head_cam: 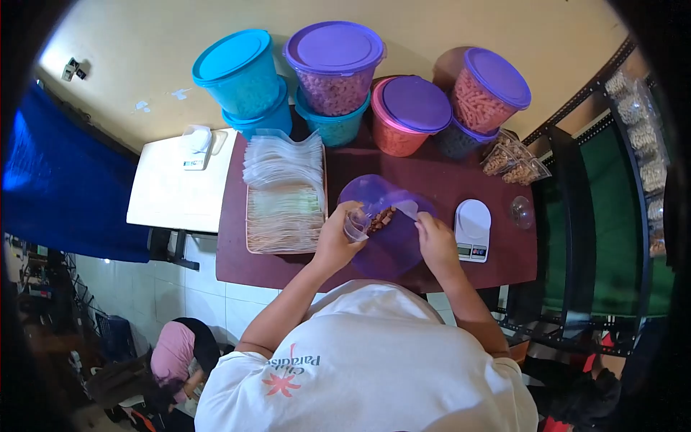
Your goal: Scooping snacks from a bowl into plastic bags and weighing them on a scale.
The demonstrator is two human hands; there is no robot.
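Observation:
My left hand [339, 237] grips a clear plastic pouch or cup [357, 224], tilted over a purple translucent tub [391, 256]. Small brown snack pieces [382, 220] lie beside its mouth; whether they are within the clear plastic or in the tub, I cannot tell. Between the fingers of my right hand [434, 237] is a whitish translucent scoop or flap of plastic [406, 208], reaching toward the brown pieces. To the right of that hand, a white digital kitchen scale [473, 229] rests on the dark red table [345, 162].
A tray [325, 216] of stacked clear pouches [283, 216] sits at left. Lidded tubs of snacks [340, 65] line the wall. Filled pouches [515, 159] stand at back right, near a clear round lid [521, 211]. Another person [175, 356] is at lower left.

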